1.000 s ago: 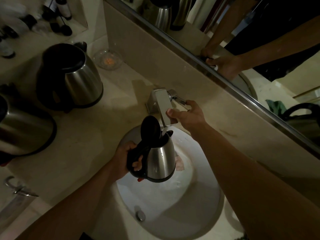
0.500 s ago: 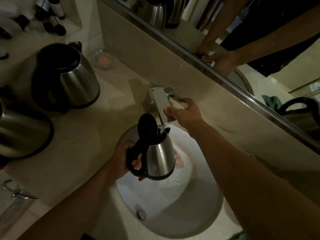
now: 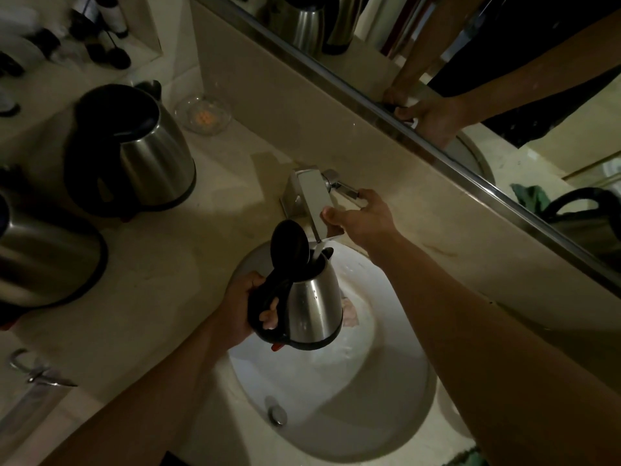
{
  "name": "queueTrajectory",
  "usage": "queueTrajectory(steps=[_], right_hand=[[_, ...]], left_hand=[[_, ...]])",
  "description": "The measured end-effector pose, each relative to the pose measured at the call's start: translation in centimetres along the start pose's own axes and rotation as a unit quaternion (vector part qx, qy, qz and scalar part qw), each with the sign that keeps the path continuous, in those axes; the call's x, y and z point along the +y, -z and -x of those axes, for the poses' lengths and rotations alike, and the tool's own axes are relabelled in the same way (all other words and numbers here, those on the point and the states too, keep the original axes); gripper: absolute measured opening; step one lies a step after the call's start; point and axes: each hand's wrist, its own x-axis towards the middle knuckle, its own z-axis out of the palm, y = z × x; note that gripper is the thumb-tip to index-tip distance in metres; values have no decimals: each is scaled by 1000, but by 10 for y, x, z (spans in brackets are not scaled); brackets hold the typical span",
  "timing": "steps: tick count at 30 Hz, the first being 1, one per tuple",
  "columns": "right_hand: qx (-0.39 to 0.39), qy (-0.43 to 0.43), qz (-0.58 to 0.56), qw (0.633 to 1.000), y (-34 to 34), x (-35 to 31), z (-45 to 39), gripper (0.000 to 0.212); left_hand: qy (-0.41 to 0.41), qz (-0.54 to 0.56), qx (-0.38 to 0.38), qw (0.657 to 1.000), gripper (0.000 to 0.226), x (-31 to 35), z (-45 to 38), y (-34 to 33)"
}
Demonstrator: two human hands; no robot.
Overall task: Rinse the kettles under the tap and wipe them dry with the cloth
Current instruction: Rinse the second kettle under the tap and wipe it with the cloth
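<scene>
A small steel kettle [image 3: 314, 309] with a black handle hangs over the white basin [image 3: 386, 415], its black lid [image 3: 289, 246] flipped up. My left hand [image 3: 243, 309] grips its handle. The kettle's mouth sits right under the square chrome tap [image 3: 314, 200], and a thin stream of water runs into it. My right hand [image 3: 361, 218] rests on the tap, fingers on the lever at its right side and thumb against the spout. Two more steel kettles stand on the counter at left, one [image 3: 134, 153] further back and one [image 3: 43, 253] at the frame edge. No cloth is clearly visible on the counter.
A glass dish [image 3: 203, 113] lies behind the far kettle. Dark bottles [image 3: 100, 31] stand in a niche at top left. A mirror [image 3: 470, 62] runs along the wall and reflects my arms, a kettle and something green. A metal hook [image 3: 37, 369] sits at lower left.
Both hands and the kettle keep their places at the tap. The view has shifted slightly, and water keeps running into the kettle.
</scene>
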Motion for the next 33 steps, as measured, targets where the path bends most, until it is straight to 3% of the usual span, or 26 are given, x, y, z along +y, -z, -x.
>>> queueTrajectory(steps=[11, 25, 33], right_hand=[[-12, -9, 15, 1000, 3, -1, 3, 76], [5, -11, 102, 995, 6, 2, 3, 68], [31, -7, 40, 999, -5, 14, 0, 55]], left_hand=[[-3, -10, -51, 999, 36, -2, -3, 8], [-7, 11, -30, 999, 38, -3, -6, 10], [-4, -6, -53, 999, 38, -5, -3, 10]])
